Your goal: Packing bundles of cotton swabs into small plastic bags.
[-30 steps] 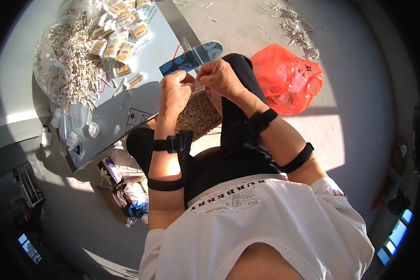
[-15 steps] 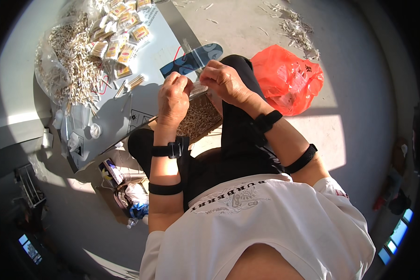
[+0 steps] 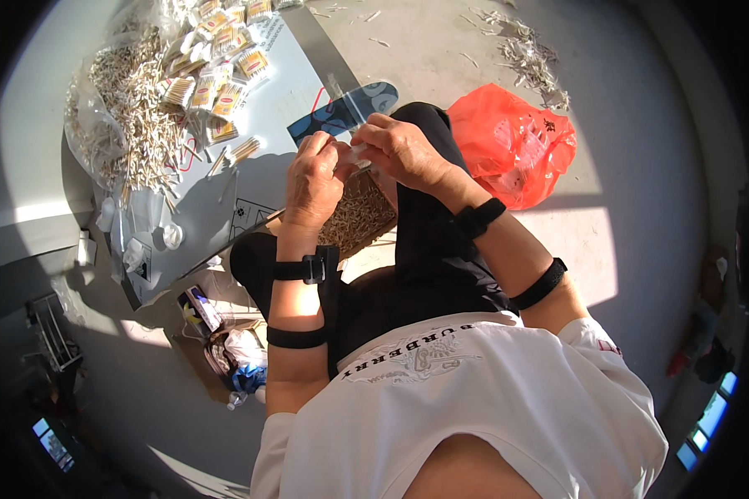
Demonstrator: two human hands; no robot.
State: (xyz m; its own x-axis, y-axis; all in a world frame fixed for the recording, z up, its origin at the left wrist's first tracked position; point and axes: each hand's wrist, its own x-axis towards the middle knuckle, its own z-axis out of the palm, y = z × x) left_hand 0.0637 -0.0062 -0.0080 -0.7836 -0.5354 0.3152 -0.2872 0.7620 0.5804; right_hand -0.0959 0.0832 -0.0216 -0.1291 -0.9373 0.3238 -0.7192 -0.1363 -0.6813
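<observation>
Over my lap, my left hand (image 3: 314, 181) and my right hand (image 3: 404, 151) are close together, fingers pinched on a small clear plastic bag (image 3: 359, 158). The bag is partly hidden by the fingers, and its contents cannot be made out. Just beneath it, between my knees, sits a cardboard box (image 3: 359, 218) full of loose cotton swabs or sticks. Past my fingertips lies a dark blue strip with a rounded end (image 3: 337, 115). Several filled packs of cotton swabs (image 3: 226, 100) lie on the grey table (image 3: 204, 200), near a small loose bunch of swabs (image 3: 243, 151).
A large clear bag spilling loose cotton swabs (image 3: 137, 108) covers the table's left side. To the right, a red plastic bag (image 3: 512, 145) rests on the floor, with scattered white scraps (image 3: 533, 58) beyond. A carton of odds and ends (image 3: 225, 349) stands below the table.
My hands have drawn slightly closer together, and the clear bag between them looks less stretched. My left fingers have shifted a little to the right.
</observation>
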